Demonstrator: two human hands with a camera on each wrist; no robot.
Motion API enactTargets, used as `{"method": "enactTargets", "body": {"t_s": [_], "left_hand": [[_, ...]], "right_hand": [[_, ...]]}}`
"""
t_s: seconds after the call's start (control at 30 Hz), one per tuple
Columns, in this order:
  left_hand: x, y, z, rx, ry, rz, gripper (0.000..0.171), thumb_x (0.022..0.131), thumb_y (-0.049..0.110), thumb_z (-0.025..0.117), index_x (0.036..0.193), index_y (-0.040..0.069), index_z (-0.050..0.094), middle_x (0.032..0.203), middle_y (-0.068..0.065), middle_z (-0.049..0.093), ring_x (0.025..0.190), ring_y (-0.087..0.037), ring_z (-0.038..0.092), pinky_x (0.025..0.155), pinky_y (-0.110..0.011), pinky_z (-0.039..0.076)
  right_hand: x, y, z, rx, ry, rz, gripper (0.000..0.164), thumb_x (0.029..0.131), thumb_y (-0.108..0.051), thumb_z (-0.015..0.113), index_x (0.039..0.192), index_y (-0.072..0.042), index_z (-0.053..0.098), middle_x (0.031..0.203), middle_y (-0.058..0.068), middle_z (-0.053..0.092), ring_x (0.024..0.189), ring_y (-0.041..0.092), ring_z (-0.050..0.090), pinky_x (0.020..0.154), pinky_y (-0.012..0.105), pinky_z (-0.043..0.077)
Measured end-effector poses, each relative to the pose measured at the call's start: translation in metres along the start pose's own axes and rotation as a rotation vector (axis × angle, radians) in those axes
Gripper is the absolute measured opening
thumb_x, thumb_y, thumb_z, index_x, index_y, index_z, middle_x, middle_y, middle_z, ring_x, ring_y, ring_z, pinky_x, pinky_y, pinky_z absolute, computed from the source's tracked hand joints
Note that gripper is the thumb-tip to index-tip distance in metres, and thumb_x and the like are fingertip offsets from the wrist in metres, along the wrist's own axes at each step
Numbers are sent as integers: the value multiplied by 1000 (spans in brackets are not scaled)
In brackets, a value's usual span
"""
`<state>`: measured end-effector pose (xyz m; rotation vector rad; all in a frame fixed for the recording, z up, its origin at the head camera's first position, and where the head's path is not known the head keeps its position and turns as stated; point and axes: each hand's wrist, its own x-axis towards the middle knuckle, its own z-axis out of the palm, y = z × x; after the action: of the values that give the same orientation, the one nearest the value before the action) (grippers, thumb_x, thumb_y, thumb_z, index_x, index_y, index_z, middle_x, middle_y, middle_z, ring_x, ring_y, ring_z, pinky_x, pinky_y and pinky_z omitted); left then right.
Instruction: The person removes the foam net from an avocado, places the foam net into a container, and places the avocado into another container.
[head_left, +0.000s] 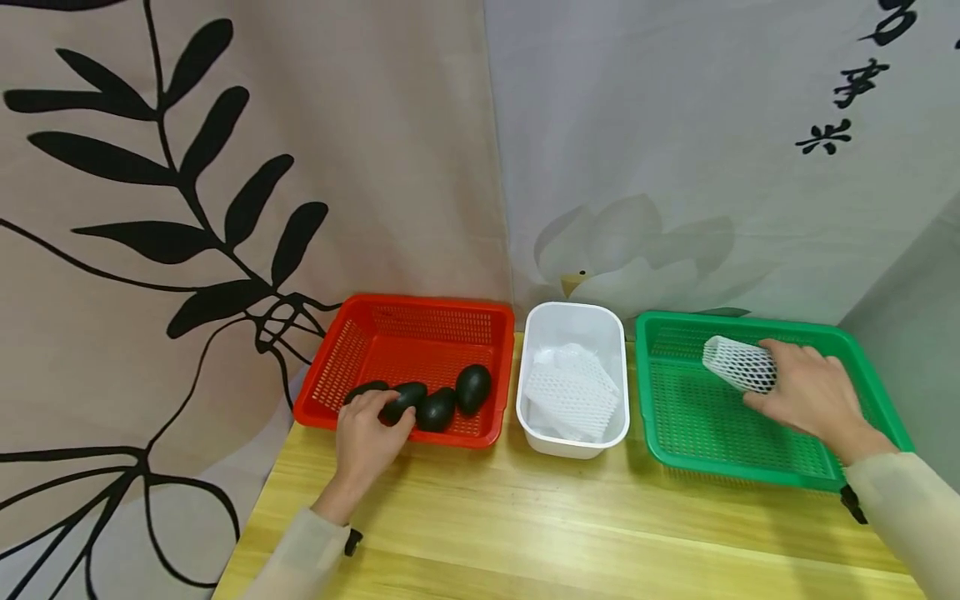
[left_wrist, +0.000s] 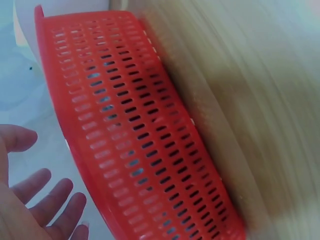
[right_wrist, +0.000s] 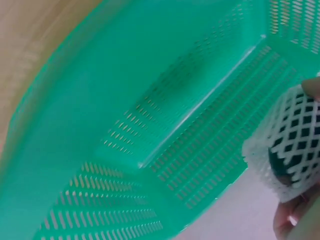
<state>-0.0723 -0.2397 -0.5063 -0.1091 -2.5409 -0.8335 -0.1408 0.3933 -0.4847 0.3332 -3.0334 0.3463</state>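
Several dark avocados (head_left: 436,409) lie along the near side of the red basket (head_left: 420,304). My left hand (head_left: 369,442) reaches over that basket's near rim, its fingertips at one dark avocado (head_left: 405,400); whether they touch it is unclear. In the left wrist view, the left hand's fingers (left_wrist: 50,197) are spread and slightly bent beside the basket wall, with a gap from the thumb. Over the green basket (head_left: 652,400), my right hand (head_left: 813,396) grips an avocado in a white foam net sleeve (head_left: 738,364). Dark skin shows through the mesh in the right wrist view.
Between the two baskets stands a white bin (head_left: 573,312) with white foam net sleeves (head_left: 573,392) inside. All three containers sit on a wooden table (head_left: 562,525). Behind it hangs a printed cloth (head_left: 405,150) with leaf shapes and lettering.
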Motion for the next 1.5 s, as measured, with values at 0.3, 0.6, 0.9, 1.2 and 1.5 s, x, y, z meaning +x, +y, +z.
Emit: {"method": "enactTargets", "body": {"t_s": [0.3,0.6,0.9,1.2,1.5], "left_hand": [[-1,12,4,-48,31,50,28,80,19,87,101,2,79,104,-15,76,94,-36,69,88,-52,46],[-4,24,11,-88,28,77,29,80,19,87,103,3,79,107,-14,76,98,-35,69,89,-48,44],[-8,36,16,-126,34,109,27,80,17,87,102,3,79,107,-13,77,97,-33,69,84,-46,44],[-16,51,25,-131,73,209,28,76,14,87,99,1,79,102,-14,77,92,-35,69,77,-48,47],[-22,64,34,-217,-4,280,32,78,15,86,107,2,76,109,-12,76,100,-31,67,88,-48,47]], "right_hand": [[-18,-32,-4,121,109,31,76,75,-31,88,135,5,56,110,27,65,88,37,56,69,47,37],[-30,-60,-10,128,161,-38,75,67,-29,91,128,4,62,107,24,68,87,37,58,67,48,40],[-40,-81,-11,162,189,-84,73,65,-25,90,127,3,62,107,21,69,87,33,59,61,42,45],[-50,-102,-4,169,223,-140,76,62,-28,90,126,1,62,108,19,70,87,32,61,64,45,47],[-61,-123,10,224,235,-169,78,61,-26,91,128,-1,60,109,18,69,81,29,65,56,36,49]]}}
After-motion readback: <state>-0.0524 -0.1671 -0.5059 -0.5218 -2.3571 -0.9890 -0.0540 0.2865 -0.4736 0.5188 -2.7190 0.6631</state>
